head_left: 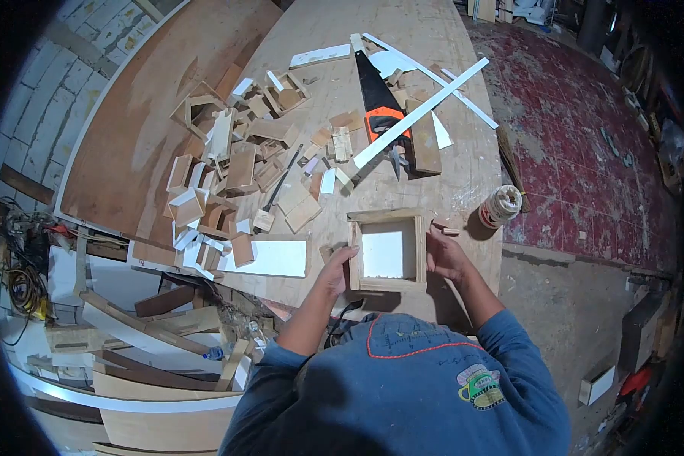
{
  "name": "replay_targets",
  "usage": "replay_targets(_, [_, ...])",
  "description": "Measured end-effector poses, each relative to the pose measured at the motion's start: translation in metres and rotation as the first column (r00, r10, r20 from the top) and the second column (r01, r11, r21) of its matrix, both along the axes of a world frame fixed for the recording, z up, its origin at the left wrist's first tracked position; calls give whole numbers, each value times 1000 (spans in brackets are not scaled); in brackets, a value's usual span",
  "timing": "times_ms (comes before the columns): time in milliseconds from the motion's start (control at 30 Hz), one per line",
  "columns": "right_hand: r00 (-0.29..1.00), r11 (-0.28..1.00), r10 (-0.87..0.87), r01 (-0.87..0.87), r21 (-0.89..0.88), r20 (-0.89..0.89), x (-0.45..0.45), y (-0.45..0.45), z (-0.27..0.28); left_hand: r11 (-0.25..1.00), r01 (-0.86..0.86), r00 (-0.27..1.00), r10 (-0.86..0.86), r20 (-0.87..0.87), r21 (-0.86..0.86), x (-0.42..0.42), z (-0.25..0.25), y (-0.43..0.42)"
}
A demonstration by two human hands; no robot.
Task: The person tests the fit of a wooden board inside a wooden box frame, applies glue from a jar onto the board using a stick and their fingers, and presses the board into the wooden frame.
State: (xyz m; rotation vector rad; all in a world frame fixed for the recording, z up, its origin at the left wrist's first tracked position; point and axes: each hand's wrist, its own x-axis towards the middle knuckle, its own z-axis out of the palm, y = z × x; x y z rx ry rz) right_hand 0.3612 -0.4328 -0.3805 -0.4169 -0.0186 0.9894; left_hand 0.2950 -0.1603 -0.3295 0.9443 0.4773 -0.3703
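Note:
A small square wooden box (422, 251) with a white bottom panel stands near the table's front edge, its open side facing up. My left hand (337, 271) is closed on its left wall, thumb at the rim. Against the right wall rests my right hand (446, 257), its fingers partly hidden by the box side. A small wood piece (450, 231) shows at the right hand's fingertips; whether it is held I cannot tell. Right of the box is an open jar (501, 205) with pale contents.
A handsaw (375, 91) with an orange handle lies under a white strip (425, 110). Several small wooden boxes and offcuts (241, 169) are piled on the left. A white board (270, 258) lies at the front left. Pliers (397, 161) sit beside a wood block (424, 148).

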Motion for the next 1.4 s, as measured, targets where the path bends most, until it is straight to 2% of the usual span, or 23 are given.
replay_targets(67, [978, 956, -198, 179, -232, -64, -12, 15, 12, 999, 25, 1000, -24, 7, -24, -3, -5, -3])
replay_targets(233, [978, 941, -193, 163, -296, -76, -16, 14, -7, 997, 47, 997, -50, -63, -57, -2, -6, -12])
replay_targets(267, [995, 996, -61, 66, 53, -80, -10, 9, -40, 998, 60, 996, -62, -70, -30, -2, -11, -13])
replay_targets(300, [997, 918, 68, -48, 394, -36, -7, 7, -58, 997, 72, 995, -72, -75, -3, -1, -14, -14])
replay_targets(333, [997, 917, 77, -58, 395, -30, -11, 12, -31, 998, 63, 996, -63, -69, -2, -1, -13, -19])
replay_targets(367, [994, 997, -78, 77, -13, -70, -20, 17, -2, 977, 73, 997, -63, -52, 203, -2, -12, -24])
replay_targets(400, [972, 888, -231, 194, -418, -39, -26, 23, 19, 914, 72, 997, -62, -39, 399, -2, -9, -28])
replay_targets(433, [971, 897, -231, 187, -401, -64, -27, 23, 10, 853, 131, 988, -153, 3, 506, -2, -6, -31])
replay_targets(467, [976, 901, -210, 170, -399, -58, -26, 22, 9, 855, 109, 991, -132, 9, 507, -2, -3, -34])
replay_targets(533, [956, 875, -293, 272, -401, 9, -22, 24, 13, 400, 45, 962, -263, 67, 915, 0, 16, -43])
replay_targets(600, [936, 861, -342, 348, -371, 84, -19, 24, 26, 422, 21, 958, -268, 103, 906, 2, 24, -44])
replay_targets(667, [924, 862, -372, 381, -336, 93, -14, 23, 23, 268, -16, 942, -318, 104, 963, 3, 35, -49])
replay_targets(800, [920, 870, -389, 383, -310, 46, -9, 20, 17, 303, 3, 912, -391, 121, 953, 8, 35, -40])
replay_targets(867, [908, 869, -417, 387, -307, -36, -10, 19, 10, 475, 106, 924, -372, 90, 873, 10, 33, -34])
replay_targets(933, [923, 890, -378, 342, -302, -70, -16, 22, 15, 529, 102, 924, -364, 117, 843, 8, 9, -26])
replay_targets(1033, [935, 872, -350, 301, -386, -62, -23, 23, 7, 780, 70, 951, -240, 195, 622, -2, -9, -22])
replay_targets(1067, [943, 877, -328, 282, -388, -57, -23, 21, 2, 782, 77, 949, -248, 196, 619, -6, -12, -19])
replay_targets(1133, [955, 895, -293, 255, -366, -53, -25, 24, 18, 881, 141, 972, -209, 104, 452, -12, -11, -14])
replay_targets(1167, [952, 891, -301, 261, -370, -54, -24, 24, 18, 943, 87, 985, -129, 113, 320, -17, -11, -16])
replay_targets(1233, [966, 908, -237, 183, -378, -100, -22, 23, 12, 959, 57, 992, -85, 91, 279, -23, -8, -13])
replay_targets(1267, [965, 905, -243, 188, -381, -102, -18, 23, 0, 971, 15, 997, -33, 70, 240, -25, -9, -10])
replay_targets(1333, [953, 810, -303, 266, -522, 16, -9, 23, -20, 975, -23, 996, 4, 86, 222, -25, -19, -2])
replay_targets(1400, [936, 802, -347, 264, -536, -58, 7, 17, -31, 960, -16, 993, -18, 121, 279, -23, -24, 6])
